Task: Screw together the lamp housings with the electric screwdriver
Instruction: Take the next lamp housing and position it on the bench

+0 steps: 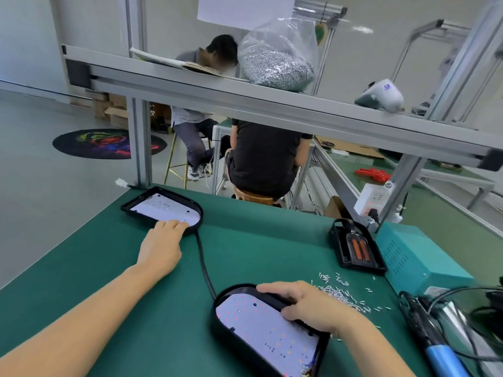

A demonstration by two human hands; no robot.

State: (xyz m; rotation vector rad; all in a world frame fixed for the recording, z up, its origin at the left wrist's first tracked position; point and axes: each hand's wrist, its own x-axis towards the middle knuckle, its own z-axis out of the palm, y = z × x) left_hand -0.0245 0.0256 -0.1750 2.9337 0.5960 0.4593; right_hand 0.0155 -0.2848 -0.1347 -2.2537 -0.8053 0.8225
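Nearby, black lamp housing (268, 331), white-faced.

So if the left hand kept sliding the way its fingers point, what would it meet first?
Probably the white panel inside the far lamp housing; the left hand already touches its near rim.

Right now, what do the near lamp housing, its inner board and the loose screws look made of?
Near lamp housing: apparently black moulded plastic, with a matte, rounded rim. Inner board: a flat white panel dotted with small coloured parts, likely a circuit board, though the base material is unclear. Loose screws: bright silvery glints suggest bare or plated metal.
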